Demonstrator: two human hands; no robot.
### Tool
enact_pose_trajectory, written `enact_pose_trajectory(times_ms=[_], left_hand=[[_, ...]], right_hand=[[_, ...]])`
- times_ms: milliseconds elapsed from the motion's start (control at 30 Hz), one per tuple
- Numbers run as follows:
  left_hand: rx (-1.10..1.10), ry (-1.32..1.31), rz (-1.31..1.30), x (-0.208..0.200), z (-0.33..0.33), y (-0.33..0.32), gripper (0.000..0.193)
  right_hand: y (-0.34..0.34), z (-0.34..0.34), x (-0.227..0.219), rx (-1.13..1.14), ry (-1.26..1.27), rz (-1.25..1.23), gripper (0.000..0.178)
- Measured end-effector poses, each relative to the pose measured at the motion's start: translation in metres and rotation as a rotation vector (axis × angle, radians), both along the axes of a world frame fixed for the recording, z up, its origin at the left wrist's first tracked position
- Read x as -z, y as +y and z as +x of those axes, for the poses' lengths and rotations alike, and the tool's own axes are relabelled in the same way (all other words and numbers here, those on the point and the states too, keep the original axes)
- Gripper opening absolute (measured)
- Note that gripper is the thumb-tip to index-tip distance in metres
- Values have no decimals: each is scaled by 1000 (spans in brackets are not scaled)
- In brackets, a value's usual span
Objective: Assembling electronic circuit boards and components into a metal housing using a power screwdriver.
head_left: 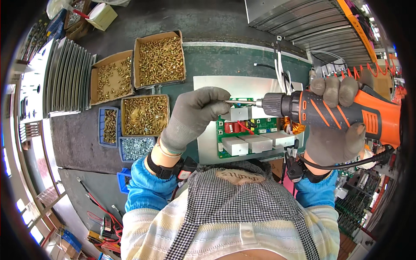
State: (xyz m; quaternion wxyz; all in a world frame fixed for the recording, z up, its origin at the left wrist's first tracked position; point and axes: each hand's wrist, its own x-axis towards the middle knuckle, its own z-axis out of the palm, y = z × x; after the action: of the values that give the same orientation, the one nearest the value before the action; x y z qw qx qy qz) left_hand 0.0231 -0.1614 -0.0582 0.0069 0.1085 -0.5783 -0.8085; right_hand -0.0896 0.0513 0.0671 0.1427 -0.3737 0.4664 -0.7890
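My right hand (340,130), in a grey glove, is wrapped round an orange and black power screwdriver (346,108) held level. Its bit (242,102) points left. At the tip of the bit, my gloved left hand (197,110) pinches with thumb and forefinger; a screw there, if any, is too small to make out. Below the bit lies a green circuit board (255,125) with silver heat sinks (251,144), red parts and a copper coil (294,126). The board rests on a flat metal plate (208,141). White cables (281,71) rise behind the board.
Cardboard trays of brass-coloured screws (159,58) stand to the left, beside blue bins of screws (109,125) and silver nuts or washers (136,148). Finned metal panels (65,80) stand at the far left. A metal casing (316,26) and red coiled hose (368,71) are at back right.
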Motion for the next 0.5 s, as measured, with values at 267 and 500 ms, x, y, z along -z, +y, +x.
enact_pose_trajectory(times_ms=[267,500], left_hand=[[-65,65,-546,2,1,7,38],[-193,-73,-507,26,0,-5,66]], right_hand=[[-13,6,6,228,-101,41,61],[-29,0,34,242,-62,99,61]])
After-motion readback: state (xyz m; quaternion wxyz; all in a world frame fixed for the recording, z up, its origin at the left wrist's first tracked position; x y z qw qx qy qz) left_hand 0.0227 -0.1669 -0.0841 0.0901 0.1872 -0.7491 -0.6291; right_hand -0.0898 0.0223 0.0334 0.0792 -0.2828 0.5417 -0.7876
